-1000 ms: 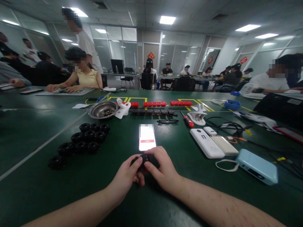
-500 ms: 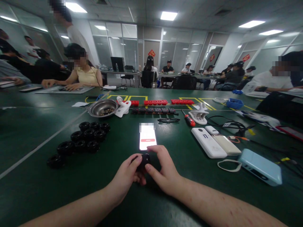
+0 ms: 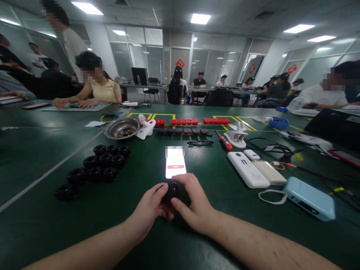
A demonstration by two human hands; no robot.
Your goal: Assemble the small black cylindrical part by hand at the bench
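Note:
My left hand (image 3: 156, 200) is closed around a glossy black round part (image 3: 172, 191), thumb on top and fingers curled beneath. To its right, my right hand (image 3: 195, 202) is spread, index finger arched over the part and thumb tip close to its near edge; whether the thumb touches it I cannot tell. Just beyond both hands lies a phone (image 3: 174, 165) with a bright screen and a red bar. Several similar black ring-shaped parts (image 3: 105, 158) stand grouped on the green table (image 3: 135, 232), left of my hands.
Farther back are a metal bowl (image 3: 122, 128) of small brass-coloured pieces, red racks (image 3: 184, 122), a row of black blocks (image 3: 184, 131) and a screwdriver (image 3: 225, 142). Power banks (image 3: 247, 168), a light-blue device (image 3: 309, 198) and cables (image 3: 270, 144) lie right. Other people sit around.
My right hand has shifted slightly left, its index finger farther over the black part. The left hand keeps its hold almost unmoved. A standing person at the back left has moved left.

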